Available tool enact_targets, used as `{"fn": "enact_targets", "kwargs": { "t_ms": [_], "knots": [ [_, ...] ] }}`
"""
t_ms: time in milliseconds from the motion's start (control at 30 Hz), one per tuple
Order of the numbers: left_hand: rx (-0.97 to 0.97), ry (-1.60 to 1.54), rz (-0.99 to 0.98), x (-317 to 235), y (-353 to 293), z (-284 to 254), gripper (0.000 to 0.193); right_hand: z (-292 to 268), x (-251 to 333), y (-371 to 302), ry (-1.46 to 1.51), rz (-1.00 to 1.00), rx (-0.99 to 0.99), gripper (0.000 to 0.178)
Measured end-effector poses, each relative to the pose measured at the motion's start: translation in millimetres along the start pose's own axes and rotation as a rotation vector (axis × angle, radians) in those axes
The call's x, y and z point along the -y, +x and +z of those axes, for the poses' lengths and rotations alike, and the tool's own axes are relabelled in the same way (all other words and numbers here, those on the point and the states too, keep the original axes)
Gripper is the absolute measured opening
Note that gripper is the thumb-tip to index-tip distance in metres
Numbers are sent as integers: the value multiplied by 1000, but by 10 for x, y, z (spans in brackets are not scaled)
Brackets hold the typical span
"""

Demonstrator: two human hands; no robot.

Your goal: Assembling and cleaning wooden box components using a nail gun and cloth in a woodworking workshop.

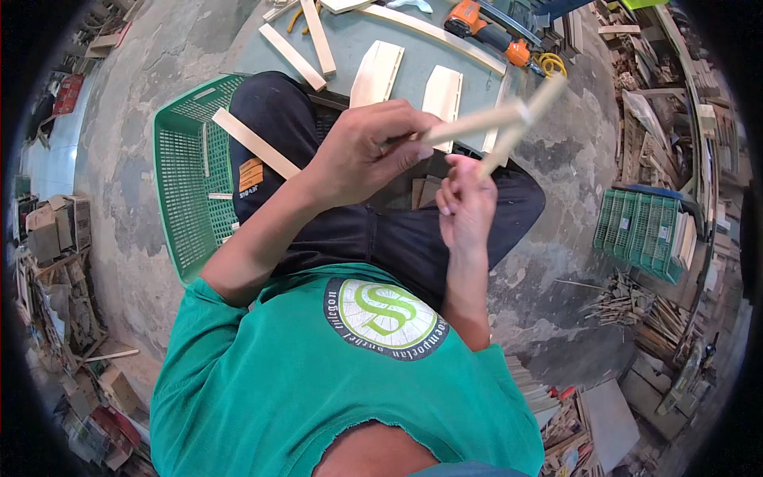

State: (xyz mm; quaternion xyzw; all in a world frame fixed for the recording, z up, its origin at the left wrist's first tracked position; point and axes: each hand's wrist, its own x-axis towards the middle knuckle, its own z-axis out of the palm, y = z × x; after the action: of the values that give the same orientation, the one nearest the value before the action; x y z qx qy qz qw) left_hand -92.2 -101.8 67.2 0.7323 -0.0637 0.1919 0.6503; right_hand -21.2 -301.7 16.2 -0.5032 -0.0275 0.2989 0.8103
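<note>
My left hand (373, 147) pinches the near end of a pale wooden strip (477, 125), which points to the right. A second wooden strip (547, 97), blurred by motion, slants up from my right hand (469, 199), whose fingers are curled around its lower end. The two strips meet or cross near the far end of the first; whether they are joined I cannot tell. Beyond my hands, two wider boards with cut corners, a left board (377, 73) and a right board (443, 91), lie on the grey-green work table (350, 32). Another wooden strip (256, 143) rests across my left thigh.
An orange and black nail gun (481, 30) lies on the table's far right, beside a coiled yellow hose (550, 63). Loose strips (292, 56) lie at the table's left. A green plastic basket (187, 179) stands at my left. Green crates (636, 230) and scrap wood (628, 306) line the right.
</note>
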Motion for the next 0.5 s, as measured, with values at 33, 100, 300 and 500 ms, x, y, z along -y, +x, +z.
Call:
{"fn": "enact_targets", "kwargs": {
  "t_ms": [33,100,300,500],
  "knots": [
    [61,184,-14,-87,27,-8,22,-35,64,-40,77,-76,35,36],
    [114,366,-20,-93,-3,3,32,80,276,-122,197,-172,47,39],
    [222,511,-45,-86,-56,-26,35,-39,399,-146,-13,-341,-47,32],
    [402,530,-252,-150,-140,-169,36,-317,355,-54,1,-258,-240,27]
  ]
}}
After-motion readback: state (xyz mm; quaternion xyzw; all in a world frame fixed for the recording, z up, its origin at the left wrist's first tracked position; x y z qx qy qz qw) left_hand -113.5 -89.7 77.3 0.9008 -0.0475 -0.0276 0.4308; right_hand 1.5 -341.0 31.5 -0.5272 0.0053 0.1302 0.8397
